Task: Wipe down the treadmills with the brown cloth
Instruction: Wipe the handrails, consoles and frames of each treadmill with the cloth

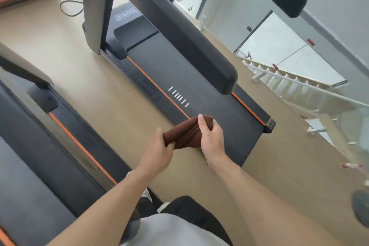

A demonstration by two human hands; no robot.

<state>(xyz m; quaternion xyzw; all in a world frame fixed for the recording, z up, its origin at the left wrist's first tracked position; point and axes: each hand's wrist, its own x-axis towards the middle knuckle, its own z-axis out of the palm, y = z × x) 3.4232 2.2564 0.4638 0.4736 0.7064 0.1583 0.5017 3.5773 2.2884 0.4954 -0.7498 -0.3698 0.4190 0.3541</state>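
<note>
A: Where do we have the soft dark-brown cloth (187, 133) now?

B: We hold it in the air between both hands, above the rear end of the black treadmill deck with orange side stripes (199, 78). Our left hand (157, 148) grips one bunched end, and our right hand (212, 137) pinches the other end, thumb on top.

A: How will it handle, do we think?

B: It looks light and limp, so it folds easily. We judge it is better to fold it into a flat pad and press with the palm.

A: Is there room to move?

B: The belt is long and open. The padded black handrail (199, 46) hangs over it, so we must reach under. A second treadmill with an orange stripe (60, 146) stands beside on the left, with tan floor (99, 90) between.
</note>
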